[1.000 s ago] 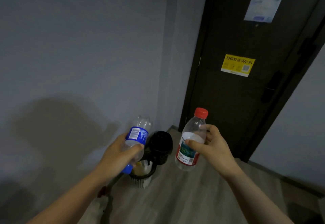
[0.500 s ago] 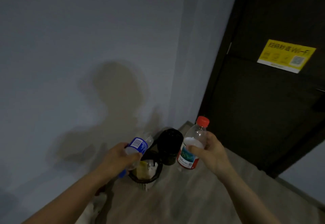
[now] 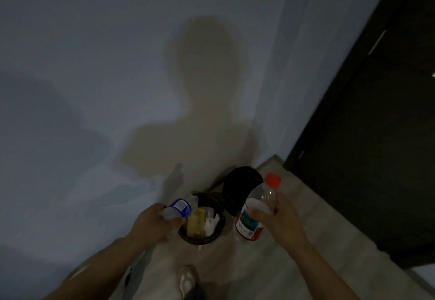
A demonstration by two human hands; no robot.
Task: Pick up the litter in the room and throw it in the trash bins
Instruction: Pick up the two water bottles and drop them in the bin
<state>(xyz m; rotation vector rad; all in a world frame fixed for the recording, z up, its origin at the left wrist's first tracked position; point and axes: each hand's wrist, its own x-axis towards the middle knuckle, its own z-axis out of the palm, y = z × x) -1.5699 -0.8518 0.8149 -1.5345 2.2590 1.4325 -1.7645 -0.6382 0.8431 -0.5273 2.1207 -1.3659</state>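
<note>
My left hand (image 3: 153,224) has its fingers wrapped round a blue-labelled bottle (image 3: 180,209), tipped over the small bin (image 3: 204,240) by the wall (image 3: 94,87). My right hand (image 3: 280,222) clamps a red-capped bottle (image 3: 256,212) upright, just right of that bin.

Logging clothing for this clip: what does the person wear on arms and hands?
Nothing visible. The left hand and right hand are ungloved, with no ring, watch or band showing; the left forearm and right forearm are bare to the frame edge. Dim light could hide details.
</note>
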